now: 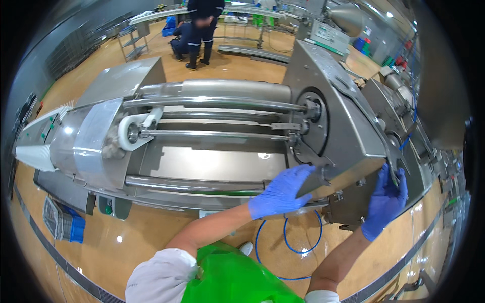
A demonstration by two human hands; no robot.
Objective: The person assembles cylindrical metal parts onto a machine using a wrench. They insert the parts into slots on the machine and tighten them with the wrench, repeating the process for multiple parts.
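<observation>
A long stainless steel machine lies across in front of me, with polished rods [217, 134] running into a box-shaped housing [333, 101] at the right. My left hand [284, 193], in a blue glove, is at the housing's lower left corner beside a dark knob [326, 174]. Its fingers are stretched out, and whether they touch the metal is unclear. Also gloved in blue, my right hand [385, 206] is at the housing's right side. Its thumb and fingers close round the lower end of a grey metal bar [395, 177] that follows the housing edge.
A white roller-like part [133, 133] sits on the rods' left end. Blue hose [286, 242] loops on the wet floor below. Grey and blue crates [65, 222] stand at lower left. Beyond the machine, a person in dark clothes [203, 30] stands near a long table [242, 9], another crouching alongside.
</observation>
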